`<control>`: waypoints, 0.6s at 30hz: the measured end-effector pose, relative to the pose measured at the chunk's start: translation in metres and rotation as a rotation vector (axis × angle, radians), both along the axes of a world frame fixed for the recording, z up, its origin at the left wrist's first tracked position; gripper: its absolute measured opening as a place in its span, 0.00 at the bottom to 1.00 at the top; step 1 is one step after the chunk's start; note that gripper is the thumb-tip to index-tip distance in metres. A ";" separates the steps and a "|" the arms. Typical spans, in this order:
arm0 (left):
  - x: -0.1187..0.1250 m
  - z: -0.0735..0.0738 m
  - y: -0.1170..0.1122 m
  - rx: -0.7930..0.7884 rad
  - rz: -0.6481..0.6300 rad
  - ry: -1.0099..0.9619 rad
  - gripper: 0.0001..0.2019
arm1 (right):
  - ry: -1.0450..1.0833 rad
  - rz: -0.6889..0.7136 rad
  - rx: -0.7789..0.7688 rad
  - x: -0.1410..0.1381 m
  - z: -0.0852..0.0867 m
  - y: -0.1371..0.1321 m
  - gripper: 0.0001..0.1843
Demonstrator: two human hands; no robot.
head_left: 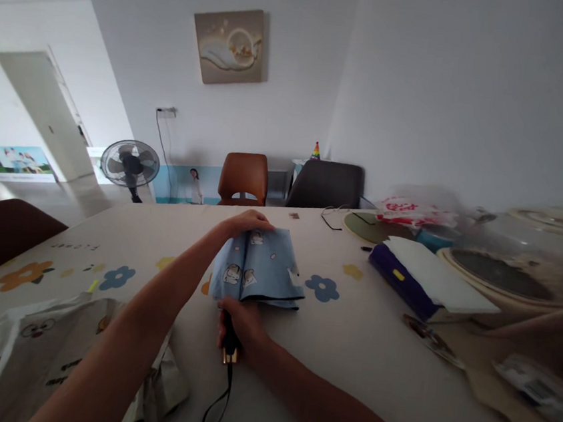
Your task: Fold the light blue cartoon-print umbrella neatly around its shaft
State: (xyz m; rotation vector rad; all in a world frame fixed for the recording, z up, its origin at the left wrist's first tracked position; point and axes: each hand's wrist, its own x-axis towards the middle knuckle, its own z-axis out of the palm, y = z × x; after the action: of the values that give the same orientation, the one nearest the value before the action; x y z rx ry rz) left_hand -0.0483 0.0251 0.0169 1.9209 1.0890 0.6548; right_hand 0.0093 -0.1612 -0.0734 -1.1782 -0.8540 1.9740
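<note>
A folded light-blue umbrella (259, 267) with cartoon prints lies on the white table (347, 352). My right hand (242, 324) is closed round its dark handle (228, 343), near the table's front; a black wrist strap (217, 406) trails from the handle toward me. My left hand (250, 222) rests on the far tip of the umbrella's canopy, fingers curled over the fabric.
A printed plastic bag (45, 354) lies at the near left. At the right are a dark blue box with white paper (420, 276), a round cooker (506, 278), a red-and-white bag (415, 213) and packets. Two chairs (245, 177) and a fan (130, 165) stand beyond the table.
</note>
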 end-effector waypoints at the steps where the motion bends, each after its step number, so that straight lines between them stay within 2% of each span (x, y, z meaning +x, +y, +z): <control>1: 0.001 0.001 0.000 0.000 -0.005 0.064 0.15 | 0.007 -0.003 0.001 0.000 0.000 0.000 0.14; 4: 0.005 0.003 0.004 0.013 -0.032 0.205 0.17 | 0.032 -0.006 0.015 0.000 -0.001 0.000 0.15; 6: 0.008 0.004 0.007 0.001 -0.048 0.208 0.15 | 0.033 -0.014 0.029 0.000 -0.001 -0.001 0.14; 12: 0.018 0.008 0.011 -0.124 -0.063 0.002 0.07 | 0.005 -0.045 0.065 -0.002 0.001 0.000 0.13; 18: 0.021 0.009 0.015 -0.097 -0.054 -0.179 0.04 | 0.022 -0.059 0.095 -0.002 0.000 0.001 0.13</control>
State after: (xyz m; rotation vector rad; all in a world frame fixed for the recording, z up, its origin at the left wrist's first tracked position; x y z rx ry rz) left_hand -0.0270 0.0402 0.0263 1.7664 0.9367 0.7156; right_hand 0.0072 -0.1599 -0.0737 -1.1127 -0.8817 1.8747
